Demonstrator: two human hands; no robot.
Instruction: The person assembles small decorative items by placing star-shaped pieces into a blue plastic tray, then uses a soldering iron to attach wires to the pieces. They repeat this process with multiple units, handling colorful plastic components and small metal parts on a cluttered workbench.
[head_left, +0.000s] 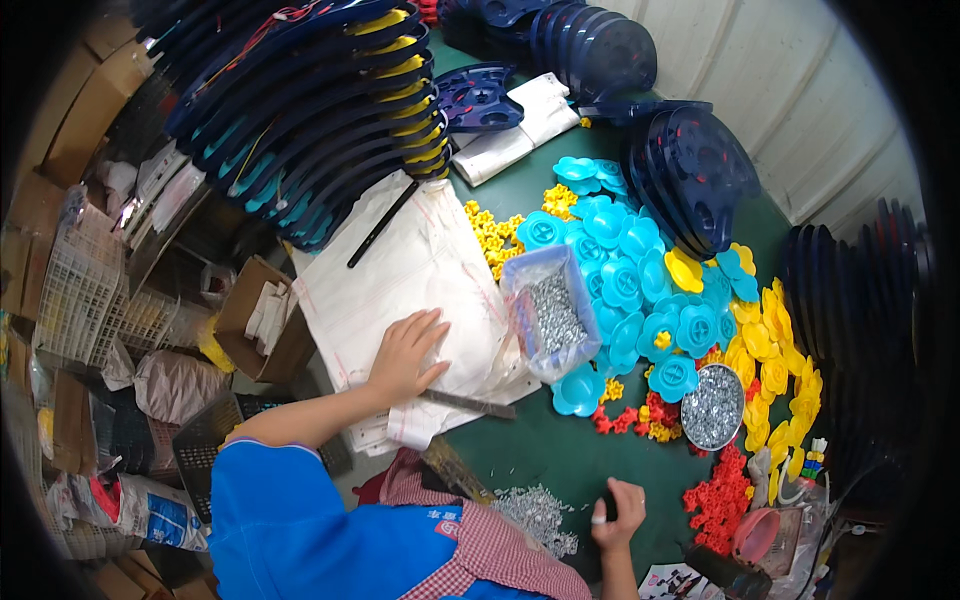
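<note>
My left hand rests with spread fingers on a stack of white sheets, beside a dark flat strip. A black stick lies farther up the sheets. My right hand, fingers curled, is over the green tabletop, to the right of a pile of small silver screws. Nothing shows in its grip. A plastic-lined blue box of small metal parts sits against the sheets. Past it lie turquoise flower-shaped plastic pieces. A round dish also holds small metal parts.
Stacked dark blue plastic panels stand at the upper left, and more panels at the upper right. Yellow flower pieces and red star-like pieces lie to the right. A cardboard box is left of the table.
</note>
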